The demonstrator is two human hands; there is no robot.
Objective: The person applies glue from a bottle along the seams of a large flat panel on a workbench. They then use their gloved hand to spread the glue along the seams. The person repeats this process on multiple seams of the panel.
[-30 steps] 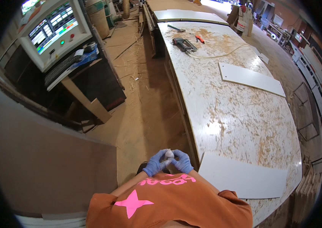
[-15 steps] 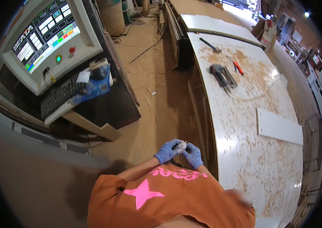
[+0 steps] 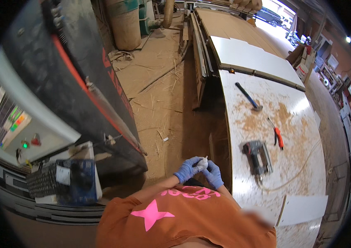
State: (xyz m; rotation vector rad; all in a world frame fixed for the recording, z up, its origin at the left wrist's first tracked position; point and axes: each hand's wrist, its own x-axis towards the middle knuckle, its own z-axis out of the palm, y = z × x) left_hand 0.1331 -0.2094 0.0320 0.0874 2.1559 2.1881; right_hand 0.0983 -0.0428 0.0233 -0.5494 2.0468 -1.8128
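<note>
In front of my belly, both my hands wear bluish gloves and hold a small white bottle-like thing point(image 3: 202, 164) with a narrow tip pointing up. My left hand point(image 3: 187, 170) is closed around its left side. The fingers of my right hand point(image 3: 214, 175) press against it from the right. Between my hands and the white-topped worktable point(image 3: 241, 132) there is a dark gap. On that table, to my right, lie a pneumatic stapler point(image 3: 258, 158) with a pale hose, a red-handled air blow gun point(image 3: 278, 137) and a hammer point(image 3: 248, 97).
Sawdust is strewn over the tabletop, where a loose white board point(image 3: 301, 210) lies at the near right. On my left stand a dark machine cabinet point(image 3: 97, 95) and a console with a screen and a keyboard point(image 3: 41, 180). Wood slivers litter the floor point(image 3: 159, 107) ahead.
My view has moved forward along the table: the tools and loose board now sit nearer, and the console has slid left and back. Both hands keep hold of the white bottle-like thing.
</note>
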